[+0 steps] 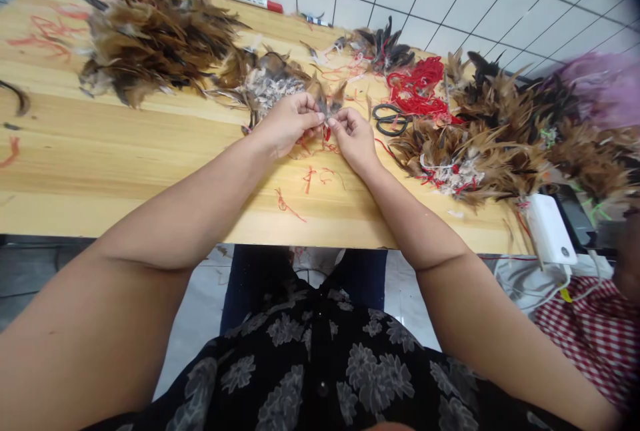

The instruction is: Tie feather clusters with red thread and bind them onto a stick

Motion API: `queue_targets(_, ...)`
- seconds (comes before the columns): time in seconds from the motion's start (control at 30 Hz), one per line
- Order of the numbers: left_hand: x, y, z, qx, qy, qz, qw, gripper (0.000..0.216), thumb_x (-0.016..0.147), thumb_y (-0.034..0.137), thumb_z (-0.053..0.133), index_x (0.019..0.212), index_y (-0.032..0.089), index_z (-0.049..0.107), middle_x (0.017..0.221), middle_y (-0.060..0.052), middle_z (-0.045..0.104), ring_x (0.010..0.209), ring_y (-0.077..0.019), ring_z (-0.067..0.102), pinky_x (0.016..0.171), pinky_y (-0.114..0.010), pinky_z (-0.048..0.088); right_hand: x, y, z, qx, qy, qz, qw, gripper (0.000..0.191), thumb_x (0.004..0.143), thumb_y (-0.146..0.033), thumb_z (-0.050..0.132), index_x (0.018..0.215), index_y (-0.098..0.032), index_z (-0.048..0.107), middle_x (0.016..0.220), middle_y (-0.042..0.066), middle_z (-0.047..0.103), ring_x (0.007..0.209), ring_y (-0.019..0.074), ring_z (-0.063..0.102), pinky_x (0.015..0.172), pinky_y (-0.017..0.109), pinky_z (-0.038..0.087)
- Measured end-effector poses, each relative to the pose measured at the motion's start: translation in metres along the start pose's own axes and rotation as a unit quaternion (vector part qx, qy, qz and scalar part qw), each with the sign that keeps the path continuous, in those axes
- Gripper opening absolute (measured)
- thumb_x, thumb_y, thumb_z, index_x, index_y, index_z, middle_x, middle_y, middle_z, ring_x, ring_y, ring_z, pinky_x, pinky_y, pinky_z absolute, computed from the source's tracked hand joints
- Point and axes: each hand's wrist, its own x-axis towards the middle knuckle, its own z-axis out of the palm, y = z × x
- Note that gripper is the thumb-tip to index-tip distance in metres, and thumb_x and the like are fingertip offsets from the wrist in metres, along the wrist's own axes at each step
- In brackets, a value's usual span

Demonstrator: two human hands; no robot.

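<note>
My left hand (289, 123) and my right hand (354, 135) meet at the middle of a wooden table (125, 157). Both pinch a small bunch of brown feathers (327, 101) bound with red thread (326, 134). The left fingers close on the feather bunch. The right fingers pinch the thread end beside it. Short red thread scraps (313, 177) lie on the wood just below my hands.
A large brown feather pile (155, 37) lies far left, a bound pile (480, 144) at right. Black scissors (393, 119) and a red thread tangle (420, 87) sit right of my hands. A marker (253, 0) lies at the back, a white power bank (550, 229) at the right edge.
</note>
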Motion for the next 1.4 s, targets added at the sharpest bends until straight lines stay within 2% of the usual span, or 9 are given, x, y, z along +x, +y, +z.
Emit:
queue_targets(0.13,-0.001,0.001,0.001,-0.013,-0.010,0.001,1.000,0.040,0.090,-0.016,0.071,0.078,0.019,0.056,0.065,0.004,0.061,0.054,-0.0095,0.060,0.052,-0.017,0.041,0.001,0.003,0.000,0.005,-0.010,0.001,1.000,0.048,0.104,-0.073,0.079,0.101,-0.026,0.067,0.080,-0.002,0.058,0.079,0.0167,0.056,0.078,0.033,0.053)
queue_targets(0.43,-0.007,0.006,0.000,-0.023,-0.038,-0.009,0.999,0.034,0.090,-0.012,0.074,0.079,0.018,0.063,0.069,0.001,0.065,0.056,-0.0107,0.057,0.058,-0.021,0.047,0.007,0.011,0.001,0.061,0.006,0.024,0.998,0.052,0.094,-0.072,0.090,0.101,-0.024,0.073,0.083,0.000,0.065,0.086,0.0191,0.064,0.084,0.037,0.063)
queue_targets(0.57,-0.002,0.004,-0.004,-0.009,-0.008,-0.003,1.000,0.032,0.092,-0.012,0.075,0.085,0.018,0.067,0.072,0.001,0.065,0.060,-0.0126,0.060,0.063,-0.023,0.052,0.009,0.015,-0.002,0.109,-0.002,0.033,0.993,0.064,0.090,-0.084,0.087,0.104,-0.024,0.072,0.086,0.000,0.067,0.082,0.0163,0.061,0.078,0.033,0.060)
queue_targets(0.8,0.012,-0.003,-0.011,0.050,0.088,0.038,0.994,0.032,0.098,-0.006,0.080,0.087,0.020,0.064,0.074,0.002,0.061,0.074,-0.0157,0.069,0.077,-0.028,0.058,0.008,0.012,-0.014,0.180,-0.040,0.068,0.981,0.078,0.082,-0.096,0.084,0.104,-0.024,0.067,0.077,-0.004,0.053,0.067,0.0102,0.048,0.057,0.024,0.044)
queue_targets(1.0,0.000,0.008,-0.007,0.045,0.064,0.087,0.993,0.028,0.102,0.008,0.084,0.096,0.023,0.061,0.077,0.003,0.065,0.087,-0.0175,0.074,0.091,-0.034,0.059,0.008,0.007,-0.019,0.194,-0.057,0.091,0.975,0.072,0.084,-0.089,0.090,0.107,-0.024,0.069,0.076,-0.004,0.052,0.068,0.0111,0.050,0.056,0.023,0.044)
queue_targets(1.1,-0.002,0.011,-0.007,0.038,0.051,0.092,0.994,0.029,0.093,-0.001,0.084,0.089,0.020,0.064,0.078,0.002,0.067,0.080,-0.0162,0.068,0.082,-0.032,0.055,0.011,0.003,-0.022,0.201,-0.060,0.108,0.972,0.067,0.086,-0.084,0.091,0.097,-0.025,0.062,0.069,-0.007,0.046,0.061,0.0088,0.041,0.051,0.022,0.038)
queue_targets(1.23,-0.002,0.014,-0.008,0.082,0.074,0.093,0.989,0.035,0.088,-0.017,0.067,0.082,0.017,0.069,0.077,0.003,0.066,0.075,-0.0123,0.057,0.076,-0.028,0.046,0.013,-0.006,-0.028,0.214,-0.059,0.138,0.965,0.061,0.091,-0.074,0.092,0.091,-0.026,0.055,0.066,-0.009,0.043,0.058,0.0074,0.035,0.050,0.021,0.033)
queue_targets(1.33,-0.005,0.018,-0.008,0.113,0.082,0.097,0.985,0.033,0.096,-0.013,0.067,0.083,0.017,0.073,0.078,0.002,0.067,0.076,-0.0129,0.052,0.077,-0.029,0.042,0.012,-0.010,-0.028,0.213,-0.069,0.129,0.966,0.061,0.092,-0.074,0.091,0.088,-0.026,0.054,0.066,-0.009,0.043,0.057,0.0066,0.033,0.049,0.021,0.032)
queue_targets(1.4,-0.008,0.017,-0.006,0.119,0.055,0.080,0.988,0.028,0.101,-0.004,0.072,0.082,0.017,0.075,0.078,0.000,0.068,0.076,-0.0145,0.053,0.077,-0.030,0.043,0.010,-0.013,-0.026,0.204,-0.081,0.110,0.969,0.061,0.092,-0.076,0.090,0.088,-0.025,0.056,0.067,-0.009,0.045,0.057,0.0063,0.033,0.050,0.022,0.032)
